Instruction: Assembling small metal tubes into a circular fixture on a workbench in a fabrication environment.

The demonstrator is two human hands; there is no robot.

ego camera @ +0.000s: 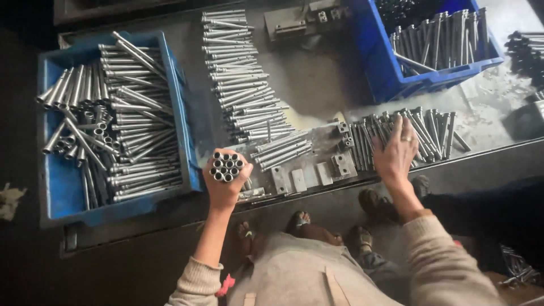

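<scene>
Head view: my left hand [225, 184] grips a bundle of metal tubes [226, 166], ends up toward me. My right hand [395, 152] lies spread, fingers wide, on loose tubes [430, 130] just ahead, their long axes pointing away from me, nearer the right.

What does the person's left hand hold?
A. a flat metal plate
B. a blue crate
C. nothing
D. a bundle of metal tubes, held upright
D: the left hand is closed around a bundle of metal tubes, their open ends facing the camera.
</scene>
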